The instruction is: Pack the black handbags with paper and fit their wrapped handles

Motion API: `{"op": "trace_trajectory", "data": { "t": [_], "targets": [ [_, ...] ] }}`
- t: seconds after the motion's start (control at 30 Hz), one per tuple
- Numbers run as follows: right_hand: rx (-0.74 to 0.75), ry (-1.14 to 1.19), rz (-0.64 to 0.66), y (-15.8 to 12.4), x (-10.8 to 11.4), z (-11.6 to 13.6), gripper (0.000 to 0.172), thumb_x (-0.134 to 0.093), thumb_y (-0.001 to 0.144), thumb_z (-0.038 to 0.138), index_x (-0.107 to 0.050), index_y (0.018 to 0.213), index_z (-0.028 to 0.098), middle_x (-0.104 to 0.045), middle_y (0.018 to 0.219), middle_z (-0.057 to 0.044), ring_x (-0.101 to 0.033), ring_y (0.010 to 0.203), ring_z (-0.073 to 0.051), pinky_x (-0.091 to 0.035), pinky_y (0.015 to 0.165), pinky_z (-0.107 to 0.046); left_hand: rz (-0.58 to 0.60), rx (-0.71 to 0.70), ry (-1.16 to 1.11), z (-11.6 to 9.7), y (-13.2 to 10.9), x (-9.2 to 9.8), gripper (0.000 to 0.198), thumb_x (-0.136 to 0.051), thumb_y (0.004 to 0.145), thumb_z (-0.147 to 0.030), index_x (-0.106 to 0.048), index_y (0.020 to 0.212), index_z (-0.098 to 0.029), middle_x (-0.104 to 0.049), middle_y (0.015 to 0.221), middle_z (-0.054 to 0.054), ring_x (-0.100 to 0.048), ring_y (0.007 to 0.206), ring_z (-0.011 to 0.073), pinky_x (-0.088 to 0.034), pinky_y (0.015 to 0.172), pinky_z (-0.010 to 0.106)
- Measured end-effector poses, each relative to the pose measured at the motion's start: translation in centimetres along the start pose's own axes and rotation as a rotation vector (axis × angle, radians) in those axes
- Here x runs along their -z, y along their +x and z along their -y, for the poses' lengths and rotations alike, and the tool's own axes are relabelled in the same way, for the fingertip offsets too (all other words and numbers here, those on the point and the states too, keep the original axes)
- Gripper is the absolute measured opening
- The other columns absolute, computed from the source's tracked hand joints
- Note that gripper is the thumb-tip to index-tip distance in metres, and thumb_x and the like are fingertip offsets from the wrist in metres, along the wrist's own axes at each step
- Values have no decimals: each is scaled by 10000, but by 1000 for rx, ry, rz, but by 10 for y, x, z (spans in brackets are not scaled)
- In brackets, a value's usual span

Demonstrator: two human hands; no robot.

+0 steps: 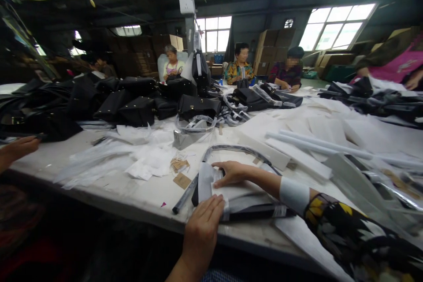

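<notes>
A black handbag wrapped in white paper (241, 200) lies flat near the front edge of the white worktable (139, 194). My left hand (203, 222) rests on its near edge, fingers curled against the paper. My right hand (231, 172) lies flat on the bag's far side, fingers stretched out and pressing the paper down. A black strap (238, 149) arcs beyond my right hand, and a dark rolled strap (185, 196) lies left of the bag.
Tissue paper (145, 158) and brown tags (180, 165) litter the table. Black handbags (135, 110) pile at the back left. White strips (317, 143) lie right. Another person's hand (20, 147) rests at left; several people sit across.
</notes>
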State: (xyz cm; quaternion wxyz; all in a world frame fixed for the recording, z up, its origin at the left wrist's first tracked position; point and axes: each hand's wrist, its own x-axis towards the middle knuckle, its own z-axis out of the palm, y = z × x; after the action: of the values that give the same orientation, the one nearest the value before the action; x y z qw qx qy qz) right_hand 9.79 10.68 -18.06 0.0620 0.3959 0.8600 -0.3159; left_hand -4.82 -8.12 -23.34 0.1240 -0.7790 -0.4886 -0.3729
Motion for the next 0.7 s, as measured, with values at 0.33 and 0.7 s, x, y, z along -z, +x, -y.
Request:
{"op": "trace_trajectory", "data": {
  "t": [0.33,0.7],
  "targets": [
    [-23,47,-158,3,-6,3,424,-591,864,544,-772,1028,197,-770,930,-21,-681,855,-215,-470,732,-251,-28,-64,47,2,2,-1,457,-400,892,11,-621,1251,-166,-717,1205,77,-684,1103,211,-587,932,349],
    [-336,-192,-613,-96,36,-38,425,-464,971,462,-657,1210,167,-696,1158,-185,-627,1126,-312,-443,948,-403,37,151,-157,30,11,34,378,-542,929,-218,-595,1301,-251,-634,1344,77,-583,1259,234,-509,1043,409]
  ]
}}
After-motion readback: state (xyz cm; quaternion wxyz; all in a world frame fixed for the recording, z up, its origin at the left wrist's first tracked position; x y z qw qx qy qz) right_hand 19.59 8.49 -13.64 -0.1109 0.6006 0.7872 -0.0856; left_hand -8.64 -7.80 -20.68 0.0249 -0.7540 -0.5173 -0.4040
